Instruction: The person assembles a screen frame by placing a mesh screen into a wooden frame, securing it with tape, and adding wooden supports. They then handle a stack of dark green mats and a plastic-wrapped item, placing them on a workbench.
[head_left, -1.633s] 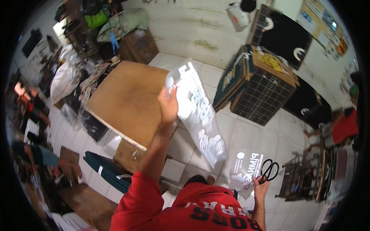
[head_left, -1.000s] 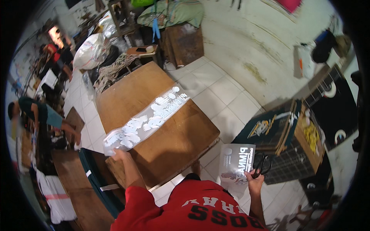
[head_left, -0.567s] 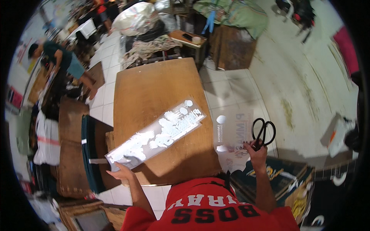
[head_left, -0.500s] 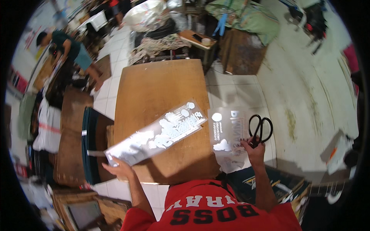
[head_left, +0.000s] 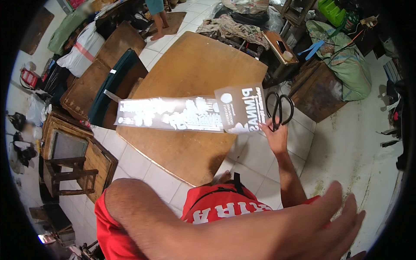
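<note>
My right hand (head_left: 277,135) is closed on a pair of black-handled scissors (head_left: 278,106), with the loops sticking up past the fingers. Those same fingers also pinch the edge of a clear film sheet (head_left: 239,102) printed in white, held out beyond the table's right side. A long strip of clear film (head_left: 169,113) with shiny white prints stretches across the brown table (head_left: 203,65), its right end meeting the smaller sheet. Close to the camera, my left hand (head_left: 329,221) reaches across my body to the lower right, fingers extended and apart, holding nothing.
Left of the table stands a dark green padded panel (head_left: 113,82) beside brown boards (head_left: 89,80). A wooden stool (head_left: 71,175) and stacked frames are at lower left. At the far right are a small side table (head_left: 279,47) and a green sack (head_left: 349,71). Another person's legs (head_left: 159,19) show at the back.
My left hand has let go of the long film strip and swung up across my body to the right. The right hand still holds the scissors and sheet. The view has turned.
</note>
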Demonstrator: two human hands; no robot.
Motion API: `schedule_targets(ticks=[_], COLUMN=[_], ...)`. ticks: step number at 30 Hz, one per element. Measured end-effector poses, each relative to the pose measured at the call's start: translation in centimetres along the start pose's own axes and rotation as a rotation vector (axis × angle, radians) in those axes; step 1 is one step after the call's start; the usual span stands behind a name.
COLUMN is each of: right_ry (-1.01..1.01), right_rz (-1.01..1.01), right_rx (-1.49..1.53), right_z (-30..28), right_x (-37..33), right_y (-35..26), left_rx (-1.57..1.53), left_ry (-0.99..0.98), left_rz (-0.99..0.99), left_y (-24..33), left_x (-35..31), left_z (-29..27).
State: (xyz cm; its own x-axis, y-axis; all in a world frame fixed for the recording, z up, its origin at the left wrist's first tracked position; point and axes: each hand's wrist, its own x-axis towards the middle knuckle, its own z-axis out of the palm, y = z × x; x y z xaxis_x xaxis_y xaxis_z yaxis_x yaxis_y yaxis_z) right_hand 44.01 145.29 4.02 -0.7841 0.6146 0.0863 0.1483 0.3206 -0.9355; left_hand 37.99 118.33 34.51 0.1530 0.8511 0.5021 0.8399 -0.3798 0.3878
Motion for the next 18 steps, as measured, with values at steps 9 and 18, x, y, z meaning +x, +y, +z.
schedule_targets(ticks=[9,18], right_ry=[-0.042,-0.592], right_rz=[-0.041,-0.097], right_rx=[0.172,0.034], right_z=[-2.0,-4.8], right_x=[6.3,21.7], right_y=[-0.6,-1.7], left_rx=[0.078,-0.702], left_ry=[0.676,0.854], left_rz=[-0.500,-1.025], left_y=[-1.0,-24.1], left_x=[-4.0,-5.0], left_z=[1.7,21.6])
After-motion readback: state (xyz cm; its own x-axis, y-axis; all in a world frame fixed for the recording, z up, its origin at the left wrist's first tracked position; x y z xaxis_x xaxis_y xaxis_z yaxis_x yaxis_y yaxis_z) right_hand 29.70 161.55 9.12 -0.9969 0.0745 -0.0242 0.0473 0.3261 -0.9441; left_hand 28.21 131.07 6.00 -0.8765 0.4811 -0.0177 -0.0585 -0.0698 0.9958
